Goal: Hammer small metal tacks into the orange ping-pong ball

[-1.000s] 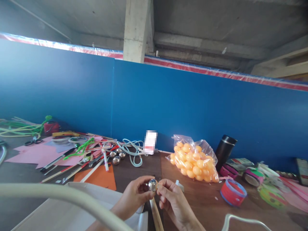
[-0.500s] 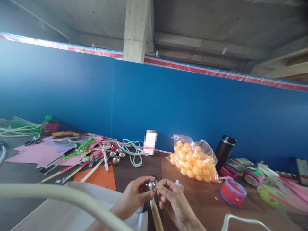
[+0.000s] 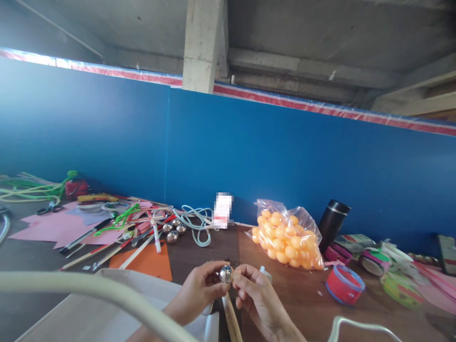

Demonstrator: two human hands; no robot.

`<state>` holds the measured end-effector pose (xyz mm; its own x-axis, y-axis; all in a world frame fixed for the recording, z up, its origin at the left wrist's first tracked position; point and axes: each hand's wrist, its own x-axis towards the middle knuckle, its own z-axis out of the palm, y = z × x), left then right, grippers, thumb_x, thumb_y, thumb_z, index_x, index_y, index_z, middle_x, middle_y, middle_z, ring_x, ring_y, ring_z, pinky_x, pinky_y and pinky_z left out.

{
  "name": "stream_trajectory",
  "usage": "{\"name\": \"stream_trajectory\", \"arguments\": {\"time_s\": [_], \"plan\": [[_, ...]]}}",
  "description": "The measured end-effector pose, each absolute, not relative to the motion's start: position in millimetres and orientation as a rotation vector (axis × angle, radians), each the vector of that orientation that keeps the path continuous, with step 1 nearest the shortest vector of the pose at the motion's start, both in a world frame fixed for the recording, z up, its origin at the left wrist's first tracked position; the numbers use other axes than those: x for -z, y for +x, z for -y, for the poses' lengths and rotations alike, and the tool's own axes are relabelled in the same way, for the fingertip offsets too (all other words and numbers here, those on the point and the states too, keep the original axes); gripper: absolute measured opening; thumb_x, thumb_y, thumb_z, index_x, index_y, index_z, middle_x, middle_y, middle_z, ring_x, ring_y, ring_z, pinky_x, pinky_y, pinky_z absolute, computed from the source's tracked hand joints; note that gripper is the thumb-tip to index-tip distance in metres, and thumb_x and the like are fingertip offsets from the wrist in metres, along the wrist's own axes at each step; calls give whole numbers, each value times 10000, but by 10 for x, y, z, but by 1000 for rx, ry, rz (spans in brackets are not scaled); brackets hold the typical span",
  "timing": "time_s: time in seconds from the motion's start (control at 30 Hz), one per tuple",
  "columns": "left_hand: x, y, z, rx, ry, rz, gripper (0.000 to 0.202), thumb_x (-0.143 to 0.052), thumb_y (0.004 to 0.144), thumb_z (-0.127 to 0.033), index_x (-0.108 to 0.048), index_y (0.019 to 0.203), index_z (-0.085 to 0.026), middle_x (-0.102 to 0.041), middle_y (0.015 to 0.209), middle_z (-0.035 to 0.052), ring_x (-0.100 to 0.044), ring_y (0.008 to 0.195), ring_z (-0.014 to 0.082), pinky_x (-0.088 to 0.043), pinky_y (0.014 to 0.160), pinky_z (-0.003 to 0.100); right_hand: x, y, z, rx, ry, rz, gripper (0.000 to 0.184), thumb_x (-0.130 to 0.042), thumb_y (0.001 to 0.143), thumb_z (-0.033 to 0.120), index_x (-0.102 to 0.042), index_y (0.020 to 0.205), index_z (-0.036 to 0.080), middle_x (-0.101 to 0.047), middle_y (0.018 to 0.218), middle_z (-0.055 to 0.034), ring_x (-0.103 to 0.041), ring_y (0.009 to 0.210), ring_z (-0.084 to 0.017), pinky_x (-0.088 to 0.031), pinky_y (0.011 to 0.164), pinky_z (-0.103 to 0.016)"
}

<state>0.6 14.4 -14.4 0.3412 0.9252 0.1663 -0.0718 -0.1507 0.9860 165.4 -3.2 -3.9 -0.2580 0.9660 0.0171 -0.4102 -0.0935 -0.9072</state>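
A shiny silver ball sits between the thumb and fingers of my left hand, low in the middle of the view. My right hand is closed in a pinch against the ball's right side. What those fingertips hold is too small to make out; a small yellowish bit shows there. Below both hands a wooden stick runs down to the bottom edge. More silver balls rest on the table, left of my hands.
Beyond my hands lies a clear bag of orange balls, with a black flask beside it. A pale blue cord, an orange sheet and pink paper lie leftward. A red-and-blue roll stands right. A blue partition borders the table.
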Motion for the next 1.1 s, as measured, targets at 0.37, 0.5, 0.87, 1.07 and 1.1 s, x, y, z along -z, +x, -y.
{"name": "stream_trajectory", "arguments": {"time_s": [0.37, 0.5, 0.87, 1.07, 1.1], "plan": [[165, 6, -142, -1054, 1406, -778, 494, -707, 637, -329, -597, 1072, -124, -639, 855, 59, -549, 738, 163, -450, 687, 281, 30, 1657, 31, -1594, -783, 1045, 160, -692, 716, 242, -582, 680, 131, -507, 565, 43, -391, 429, -22, -438, 434, -154], [159, 4, -142, -1057, 1407, -779, 495, -704, 640, -335, -596, 1074, -124, -640, 865, 62, -552, 751, 168, -449, 691, 282, 6, 1651, 37, -1609, -781, 1033, 166, -693, 717, 245, -577, 679, 133, -504, 563, 46, -384, 423, -18, -436, 431, -149], [149, 3, -134, -1052, 1408, -776, 496, -709, 633, -339, -603, 1067, -122, -641, 833, 56, -551, 717, 159, -445, 665, 274, 34, 1667, 32, -1616, -758, 1043, 156, -682, 726, 247, -580, 687, 135, -500, 567, 45, -391, 431, -21, -439, 442, -149], [114, 2, -119, -1038, 1418, -794, 503, -707, 632, -349, -604, 1069, -121, -647, 823, 57, -556, 717, 164, -447, 666, 277, 33, 1661, 16, -1617, -766, 1032, 157, -689, 720, 236, -579, 675, 133, -504, 556, 47, -390, 415, -18, -436, 424, -148], [114, 1, -119, -1038, 1421, -799, 509, -707, 631, -352, -603, 1073, -121, -649, 825, 59, -558, 716, 166, -448, 664, 278, 33, 1662, 12, -1616, -770, 1033, 159, -689, 720, 238, -579, 673, 133, -503, 550, 48, -391, 412, -18, -436, 424, -149]]}}
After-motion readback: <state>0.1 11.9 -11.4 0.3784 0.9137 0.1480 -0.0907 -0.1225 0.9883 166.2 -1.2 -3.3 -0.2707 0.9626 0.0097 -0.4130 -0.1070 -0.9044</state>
